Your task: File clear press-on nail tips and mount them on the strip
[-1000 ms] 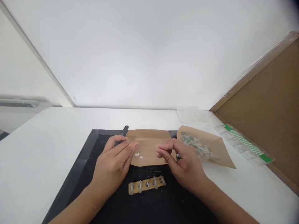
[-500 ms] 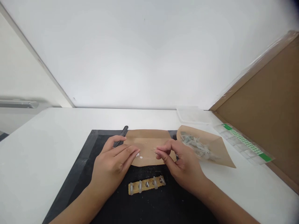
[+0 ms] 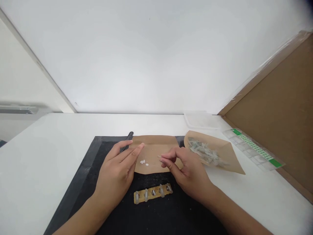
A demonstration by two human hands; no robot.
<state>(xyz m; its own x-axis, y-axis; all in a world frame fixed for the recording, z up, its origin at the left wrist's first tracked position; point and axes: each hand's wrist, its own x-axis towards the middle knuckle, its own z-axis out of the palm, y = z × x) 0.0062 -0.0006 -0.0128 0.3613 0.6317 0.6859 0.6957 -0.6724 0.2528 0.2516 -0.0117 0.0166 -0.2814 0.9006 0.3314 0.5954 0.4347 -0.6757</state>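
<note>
My left hand is over the left edge of a brown paper sheet, its fingers bent and close together; whether anything is between them is hidden. Small white pieces lie on the paper beside its fingertips. Above the paper's right part, my right hand pinches a tiny pale piece between thumb and forefinger. Nearer to me, a narrow yellowish strip carries several metal clips or posts, most with translucent pieces on them.
Under the paper is a black mat. A second brown paper at right holds translucent strips. Behind are a black tool and a clear tray. A green-labelled clear organizer stands near a cardboard panel.
My left fingertips have lifted back from the white pieces, which show more fully. The right hand has shifted slightly left, and the pale piece at its fingertips is more visible.
</note>
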